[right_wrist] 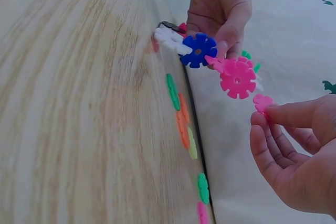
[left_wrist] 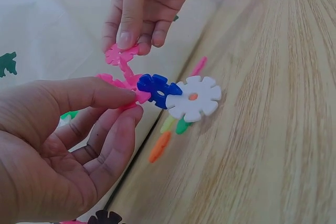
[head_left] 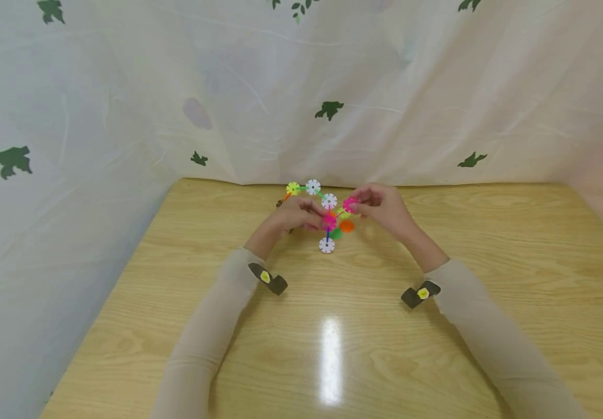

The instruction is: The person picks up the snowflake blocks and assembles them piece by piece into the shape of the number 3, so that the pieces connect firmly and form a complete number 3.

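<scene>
A chain of notched plastic snowflake discs hangs between the two hands. My left hand (head_left: 297,214) pinches a pink disc (left_wrist: 126,88) of it between thumb and fingers. Joined to that disc are a blue disc (left_wrist: 159,91) and, at the chain's end, a white disc (left_wrist: 194,98). My right hand (head_left: 383,210) pinches another pink disc (right_wrist: 261,102) by its rim. Between the two held discs is one more pink disc (right_wrist: 238,78); I cannot tell whether the right hand's disc is slotted into it. More of the chain, with a yellow disc (head_left: 293,188), curves beyond the left hand.
Loose discs lie on the wooden table (head_left: 364,326) under the hands, among them an orange disc (right_wrist: 182,128) and a green disc (right_wrist: 172,92). Behind the table's far edge hangs a pale curtain (head_left: 259,116) with green leaf shapes.
</scene>
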A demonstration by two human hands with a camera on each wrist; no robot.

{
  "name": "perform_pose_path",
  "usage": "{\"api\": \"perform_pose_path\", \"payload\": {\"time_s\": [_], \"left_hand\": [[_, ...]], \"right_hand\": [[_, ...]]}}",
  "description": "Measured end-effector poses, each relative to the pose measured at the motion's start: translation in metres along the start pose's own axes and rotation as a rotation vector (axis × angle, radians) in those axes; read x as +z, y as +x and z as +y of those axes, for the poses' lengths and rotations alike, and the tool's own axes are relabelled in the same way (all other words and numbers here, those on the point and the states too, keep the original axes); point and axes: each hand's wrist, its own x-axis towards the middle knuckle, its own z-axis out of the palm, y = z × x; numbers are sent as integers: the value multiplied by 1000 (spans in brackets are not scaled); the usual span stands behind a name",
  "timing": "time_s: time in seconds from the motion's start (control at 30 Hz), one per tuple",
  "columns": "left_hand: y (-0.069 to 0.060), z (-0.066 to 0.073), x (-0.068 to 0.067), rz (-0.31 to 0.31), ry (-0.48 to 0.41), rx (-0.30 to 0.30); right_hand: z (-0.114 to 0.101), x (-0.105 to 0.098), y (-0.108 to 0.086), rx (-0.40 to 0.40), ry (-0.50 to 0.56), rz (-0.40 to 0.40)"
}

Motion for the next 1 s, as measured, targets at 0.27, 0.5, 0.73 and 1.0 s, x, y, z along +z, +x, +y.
{"api": "perform_pose_path", "payload": {"time_s": [0.27,0.5,0.73,1.0], "left_hand": [[0,0,-1,12,2,3],[1,0,0,17,5,6],[0,1,1,7,-19,15],[0,2,3,1,-57,39]], "right_hand": [[1,0,1,22,17,-10],[2,2,0,32,31,-37],[3,3,0,57,43,-44],[2,2,0,42,76,-40]]}}
